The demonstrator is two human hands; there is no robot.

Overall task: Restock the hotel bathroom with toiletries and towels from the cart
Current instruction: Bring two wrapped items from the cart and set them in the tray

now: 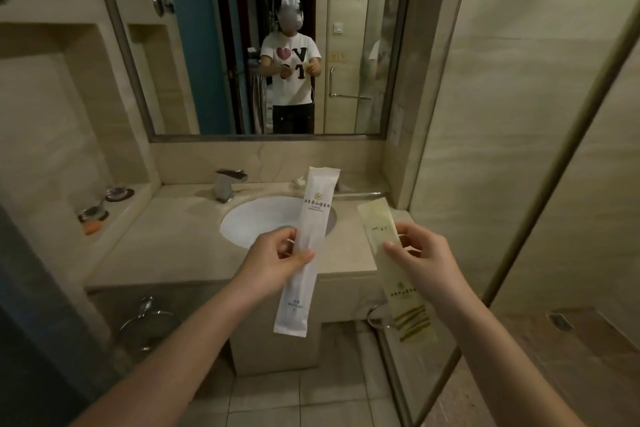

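Thumb and curled fingers of the left hand [277,256] pinch a long white toiletry packet [313,204] at its middle, holding it nearly upright in front of the sink basin [249,222]. To the right of the sink, the right hand [419,253] pinches a pale yellow toiletry packet [410,305] in its upper half, over the worktop [166,239] edge. The two packets do not touch. Behind the sink stands a chrome tap [227,184]. Below and left of the sink hangs a towel ring [145,319].

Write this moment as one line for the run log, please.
left hand: pinches white packet | right hand: pinches yellow packet | place: at sink counter | status: neither set down
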